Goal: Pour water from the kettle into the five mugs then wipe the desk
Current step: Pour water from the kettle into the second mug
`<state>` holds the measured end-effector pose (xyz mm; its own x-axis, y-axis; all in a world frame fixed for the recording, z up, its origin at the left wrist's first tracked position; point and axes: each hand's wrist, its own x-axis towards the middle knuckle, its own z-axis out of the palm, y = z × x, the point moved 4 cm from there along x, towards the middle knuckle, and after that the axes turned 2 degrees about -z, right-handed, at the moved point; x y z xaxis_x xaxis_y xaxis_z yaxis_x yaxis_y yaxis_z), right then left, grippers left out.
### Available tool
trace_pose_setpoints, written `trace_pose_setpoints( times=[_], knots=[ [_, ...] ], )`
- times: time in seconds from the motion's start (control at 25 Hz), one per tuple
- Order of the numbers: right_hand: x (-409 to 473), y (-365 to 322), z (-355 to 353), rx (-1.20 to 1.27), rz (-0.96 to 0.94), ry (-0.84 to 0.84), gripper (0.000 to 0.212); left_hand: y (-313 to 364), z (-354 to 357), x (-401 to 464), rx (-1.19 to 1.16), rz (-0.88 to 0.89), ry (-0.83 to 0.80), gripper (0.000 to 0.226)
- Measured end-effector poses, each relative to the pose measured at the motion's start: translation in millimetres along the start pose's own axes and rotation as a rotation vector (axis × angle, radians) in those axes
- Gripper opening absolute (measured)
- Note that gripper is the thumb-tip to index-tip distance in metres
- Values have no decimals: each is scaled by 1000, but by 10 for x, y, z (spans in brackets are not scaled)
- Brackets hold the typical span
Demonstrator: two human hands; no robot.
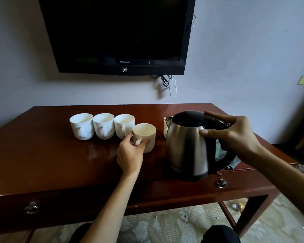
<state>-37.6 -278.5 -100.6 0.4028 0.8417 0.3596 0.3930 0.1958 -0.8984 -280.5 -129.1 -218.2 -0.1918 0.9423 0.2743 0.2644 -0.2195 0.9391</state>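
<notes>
Here the left hand [130, 153] pinches a mug [145, 136] handle.

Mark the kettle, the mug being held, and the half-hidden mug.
kettle [186, 146], head view, steel body.
held mug [148, 135], head view, front wall.
hidden mug [165, 128], head view, visible side behind the kettle.

Both forearms are seen bare to the frame's edge; no sleeves are worn on the visible parts. The left hand [130, 155] and right hand [235, 132] are ungloved. Dark clothing [219, 234] is seen over the knees at the bottom edge.
</notes>
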Motion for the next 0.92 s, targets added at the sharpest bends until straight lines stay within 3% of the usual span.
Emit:
trace_pose_setpoints(
  times=[0.24,0.32,0.4,0.48,0.92],
  knots=[
    [209,-368,243,-131,5,-140,53,-159,-117,87,-186,109,-188,29],
    [252,-426,308,-175,6,-172,49,-179,-123,123,-210,131,-198,38],
    [281,-459,346,-185,10,-193,48,-200,-127,180,-205,136,-193,67],
    [309,-472,368,-179,24,-207,47,-221,-128,249,-207,130,-199,83],
    [441,-543,482,-217,87,-267,55,-254,-105,309,-188,147,-212,80]
  ],
)
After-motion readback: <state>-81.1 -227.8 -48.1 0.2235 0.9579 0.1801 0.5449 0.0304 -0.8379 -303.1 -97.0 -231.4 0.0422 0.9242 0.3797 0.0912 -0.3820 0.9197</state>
